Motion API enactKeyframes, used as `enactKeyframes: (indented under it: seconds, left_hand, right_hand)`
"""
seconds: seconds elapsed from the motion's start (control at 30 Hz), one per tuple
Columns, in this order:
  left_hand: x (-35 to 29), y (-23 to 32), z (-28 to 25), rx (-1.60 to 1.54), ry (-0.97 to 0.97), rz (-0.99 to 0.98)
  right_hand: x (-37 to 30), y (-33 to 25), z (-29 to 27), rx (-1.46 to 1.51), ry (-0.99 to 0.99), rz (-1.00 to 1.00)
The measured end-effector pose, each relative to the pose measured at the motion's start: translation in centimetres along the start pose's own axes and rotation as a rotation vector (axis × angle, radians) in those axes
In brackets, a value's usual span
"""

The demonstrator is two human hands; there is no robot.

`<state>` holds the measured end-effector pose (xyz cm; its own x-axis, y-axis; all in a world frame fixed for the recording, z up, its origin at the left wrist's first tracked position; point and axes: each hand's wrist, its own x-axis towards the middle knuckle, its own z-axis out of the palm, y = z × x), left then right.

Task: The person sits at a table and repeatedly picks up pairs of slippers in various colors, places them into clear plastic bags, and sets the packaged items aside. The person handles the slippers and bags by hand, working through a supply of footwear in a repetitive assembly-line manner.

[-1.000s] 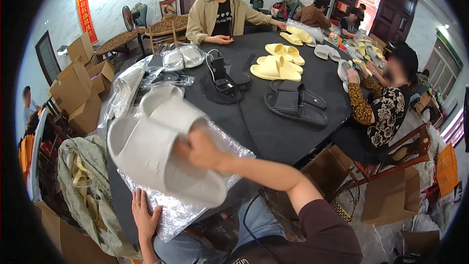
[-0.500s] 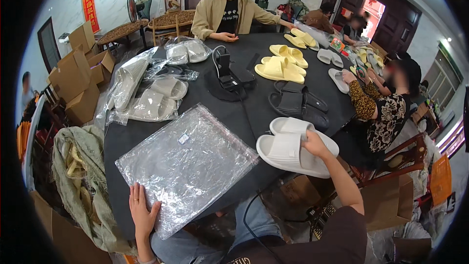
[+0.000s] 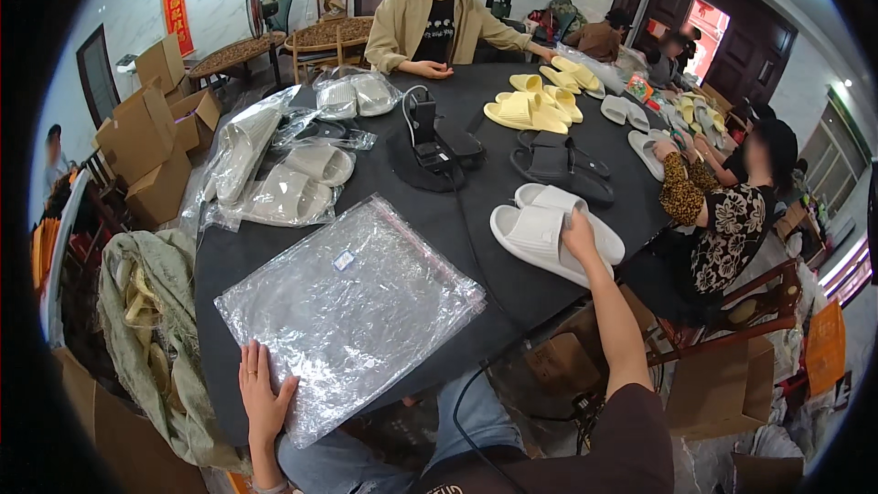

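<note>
A worker's right grip (image 3: 578, 236) is closed on a pair of white slippers (image 3: 530, 236) at the near right side of a black table (image 3: 439, 220); whether the soles touch its surface cannot be told. The left grip (image 3: 262, 395) holds nothing, lying flat with the thumb spread away from the fingers, its fingertips on the near left edge of a clear bag (image 3: 366, 329). The bag spreads out between the two grips, a small label (image 3: 344, 261) on its face.

Just beyond the right grip sit black slippers (image 3: 541, 165), with yellow slippers (image 3: 526, 114) farther off. Straight out from the left grip, past the bag, lie bagged slippers (image 3: 283, 197); a black device (image 3: 422, 128) stands to their right. Well beyond both grips, a person in a tan shirt (image 3: 393, 27) faces the table. To the right of the right grip, a person in a patterned top (image 3: 727, 238) handles a slipper (image 3: 646, 154). Left of the left grip slumps a sack (image 3: 137, 256).
</note>
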<state>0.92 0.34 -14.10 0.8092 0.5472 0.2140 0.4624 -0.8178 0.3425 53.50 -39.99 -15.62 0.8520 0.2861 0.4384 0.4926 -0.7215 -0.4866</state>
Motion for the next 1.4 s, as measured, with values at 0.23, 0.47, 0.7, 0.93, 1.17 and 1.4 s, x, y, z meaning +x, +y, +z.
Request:
enactKeyframes:
  seconds: [0.23, 0.47, 0.7, 0.93, 1.17, 1.4]
  left_hand:
    - [0.7, 0.2, 0.0, -0.001, 0.001, 0.000]
    - [-3.0, -3.7, -2.6, -0.457, 0.616, -0.234]
    - [-27.7, -16.7, 2.2, -0.692, 1.328, -1.008]
    - [-53.9, -14.8, 17.8, 0.062, 0.711, -2.260]
    - [-51.5, -4.7, 22.9, 0.580, 0.936, -2.383]
    - [-45.0, -4.6, 27.5, -2.044, 2.309, -1.718]
  right_hand:
    - [3.5, 1.6, 1.8, -0.227, 0.014, 0.205]
    - [-0.8, -11.2, -3.2, -0.410, 0.204, -0.172]
    - [-1.9, -20.3, -3.7, 0.213, -0.161, -0.392]
    - [-1.5, -20.5, 9.3, 0.177, -0.695, -0.350]
    - [1.5, -21.3, 11.4, 0.088, -0.608, -0.407]
    - [0.1, -22.6, 11.1, 0.090, -0.528, -0.463]
